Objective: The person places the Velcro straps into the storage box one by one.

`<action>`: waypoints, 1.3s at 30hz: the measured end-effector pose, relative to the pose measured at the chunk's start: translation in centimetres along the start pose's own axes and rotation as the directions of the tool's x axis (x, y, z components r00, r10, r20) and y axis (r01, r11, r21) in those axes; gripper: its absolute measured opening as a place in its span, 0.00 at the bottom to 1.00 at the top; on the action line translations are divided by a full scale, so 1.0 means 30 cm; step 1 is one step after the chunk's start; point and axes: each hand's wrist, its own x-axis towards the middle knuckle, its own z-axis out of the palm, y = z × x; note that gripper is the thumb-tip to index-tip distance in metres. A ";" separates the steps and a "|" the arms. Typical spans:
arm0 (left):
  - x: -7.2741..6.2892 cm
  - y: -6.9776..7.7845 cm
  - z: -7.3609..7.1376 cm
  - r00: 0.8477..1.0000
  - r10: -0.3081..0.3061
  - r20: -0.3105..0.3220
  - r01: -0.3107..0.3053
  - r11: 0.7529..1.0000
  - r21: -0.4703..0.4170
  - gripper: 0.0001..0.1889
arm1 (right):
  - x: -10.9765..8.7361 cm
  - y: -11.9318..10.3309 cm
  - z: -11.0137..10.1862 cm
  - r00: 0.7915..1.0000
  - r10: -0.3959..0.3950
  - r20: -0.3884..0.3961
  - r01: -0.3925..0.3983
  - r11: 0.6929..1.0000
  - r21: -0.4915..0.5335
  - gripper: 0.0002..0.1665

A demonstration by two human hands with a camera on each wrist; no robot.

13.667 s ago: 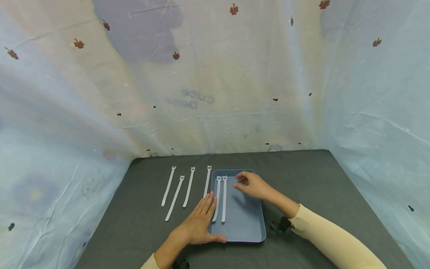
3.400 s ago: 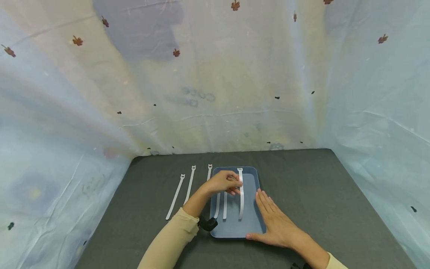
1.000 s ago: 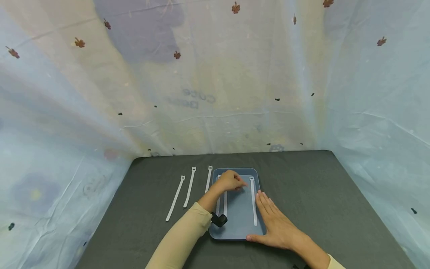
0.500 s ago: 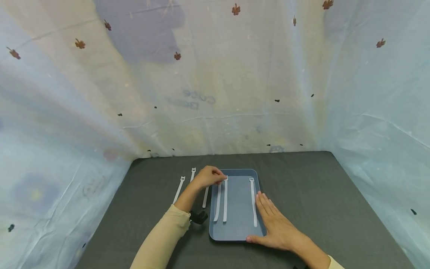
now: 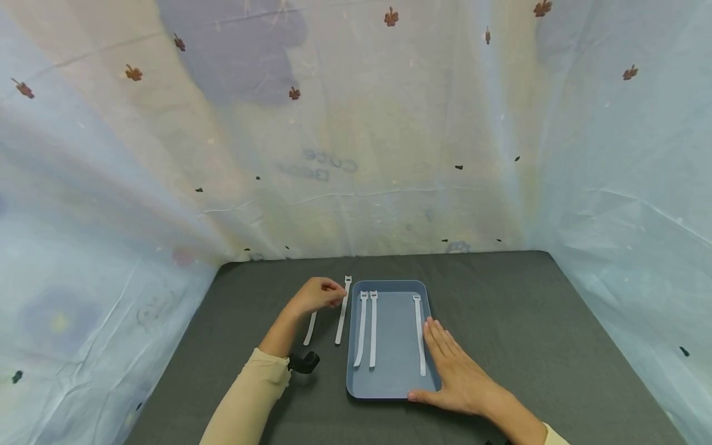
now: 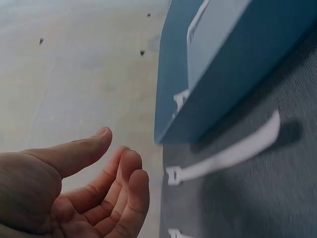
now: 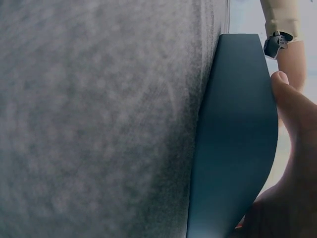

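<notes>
In the head view, my left hand (image 5: 319, 293) hovers left of the blue tray (image 5: 395, 395), over the straps on the table. Its thumb and loosely bent fingers stand apart with nothing between them in the left wrist view. Below the hand lies a white cable strap (image 5: 310, 330), its slotted head covered. Another white strap (image 5: 341, 318) lies between hand and tray. Inside the tray, two straps (image 5: 373, 330) lie side by side at the left and one strap (image 5: 419, 337) along the right. My right hand (image 5: 458, 371) rests straight-fingered on the tray's right rim, thumb at the front corner.
A dark grey cloth covers the table (image 5: 500, 309). Pale patterned sheeting (image 5: 356, 204) hangs behind it and at both sides. A black wrist camera (image 5: 304, 362) sits on the left wrist.
A strap from the table's left was carried by my left hand to the tray's right side and let go. That hand has since swung back left. The right hand, earlier over the tray, now steadies it.
</notes>
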 end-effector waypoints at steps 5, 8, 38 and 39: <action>-0.023 -0.055 -0.053 1.000 -0.022 -0.017 0.021 1.000 -0.014 0.13 | 0.000 -0.002 0.001 1.000 0.001 0.000 -0.001 1.000 0.003 0.75; -0.031 -0.086 -0.081 0.999 -0.037 -0.035 0.037 0.999 -0.002 0.14 | 0.001 -0.003 0.001 1.000 0.005 0.002 -0.005 1.000 0.004 0.75; -0.087 -0.275 -0.195 0.979 -0.129 -0.159 0.133 0.991 0.014 0.11 | 0.001 0.004 0.009 1.000 0.006 0.006 -0.006 1.000 0.005 0.75; -0.085 -0.280 -0.195 0.977 -0.132 -0.165 0.136 0.991 0.010 0.11 | 0.002 0.003 0.008 1.000 0.007 0.007 -0.007 1.000 0.003 0.75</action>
